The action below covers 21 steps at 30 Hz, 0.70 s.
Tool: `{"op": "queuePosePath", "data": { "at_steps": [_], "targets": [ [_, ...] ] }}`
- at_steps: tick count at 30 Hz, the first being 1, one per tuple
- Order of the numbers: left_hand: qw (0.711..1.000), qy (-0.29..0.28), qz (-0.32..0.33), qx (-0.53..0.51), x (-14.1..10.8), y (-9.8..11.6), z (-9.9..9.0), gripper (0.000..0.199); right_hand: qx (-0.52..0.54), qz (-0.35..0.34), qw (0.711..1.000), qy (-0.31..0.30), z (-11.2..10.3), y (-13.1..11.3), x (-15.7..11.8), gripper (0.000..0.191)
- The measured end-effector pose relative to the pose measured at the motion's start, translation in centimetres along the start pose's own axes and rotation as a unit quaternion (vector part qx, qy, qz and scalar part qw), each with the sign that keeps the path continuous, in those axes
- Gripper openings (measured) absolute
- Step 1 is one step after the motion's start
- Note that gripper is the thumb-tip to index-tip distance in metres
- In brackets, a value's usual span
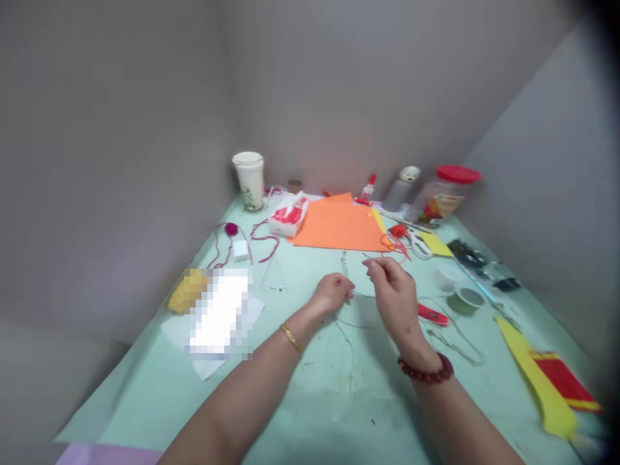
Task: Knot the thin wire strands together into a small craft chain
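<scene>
My left hand [333, 292], with a gold bracelet at its wrist, is closed in a pinch on a thin dark cord [364, 295] above the middle of the table. To its right, my right hand [393, 289], wearing a dark red bead bracelet, has its thumb and forefinger pressed together on the cord, a short dark end of which sticks out past the fingertips. More thin cord curves over the table below and right of the hands. A red cutter [433, 314] lies just right of my right hand.
Orange sheets [339, 226], a tissue pack [289, 215] and a white cup [250, 182] stand or lie behind. Scissors [419, 244], small tubs [469, 299], a red-lidded jar [443, 194] and yellow strips [535, 381] are at the right. Purple yarn [231, 229] lies at the left.
</scene>
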<state>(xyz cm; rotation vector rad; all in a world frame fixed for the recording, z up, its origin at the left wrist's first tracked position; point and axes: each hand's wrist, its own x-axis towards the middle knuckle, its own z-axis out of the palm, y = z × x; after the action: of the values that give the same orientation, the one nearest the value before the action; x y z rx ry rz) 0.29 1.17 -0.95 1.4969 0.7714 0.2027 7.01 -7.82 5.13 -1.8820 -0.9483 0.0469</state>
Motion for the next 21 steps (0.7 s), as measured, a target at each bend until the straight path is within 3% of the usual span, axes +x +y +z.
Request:
{"op": "queuePosePath", "data": {
  "at_steps": [2,4,10,16,19,21],
  "targets": [
    [0.998,-0.026,0.003,-0.056,0.2,0.3,-0.1,0.014,0.015,0.056,0.998,-0.007,-0.9,3.2,1.4,0.024],
    [0.992,-0.052,-0.009,-0.118,0.3,0.5,-0.3,0.012,0.030,0.056,0.995,-0.083,-0.9,5.0,1.8,0.022],
    [0.984,-0.082,-0.005,-0.156,0.2,0.4,-0.9,0.017,0.051,0.065,0.970,-0.230,0.6,5.4,0.5,0.032],
    [0.988,-0.073,0.008,-0.139,0.2,0.3,-0.6,0.021,0.030,0.066,0.966,-0.249,0.2,6.4,1.1,0.024],
    [0.989,-0.072,0.012,-0.131,0.2,0.3,-0.6,0.021,0.078,0.150,0.953,-0.252,0.2,6.8,1.6,0.022],
    [0.988,-0.078,0.018,-0.130,0.2,0.2,-0.6,0.022,0.143,0.236,0.923,-0.268,0.4,6.9,1.7,0.025]
  ]
}}
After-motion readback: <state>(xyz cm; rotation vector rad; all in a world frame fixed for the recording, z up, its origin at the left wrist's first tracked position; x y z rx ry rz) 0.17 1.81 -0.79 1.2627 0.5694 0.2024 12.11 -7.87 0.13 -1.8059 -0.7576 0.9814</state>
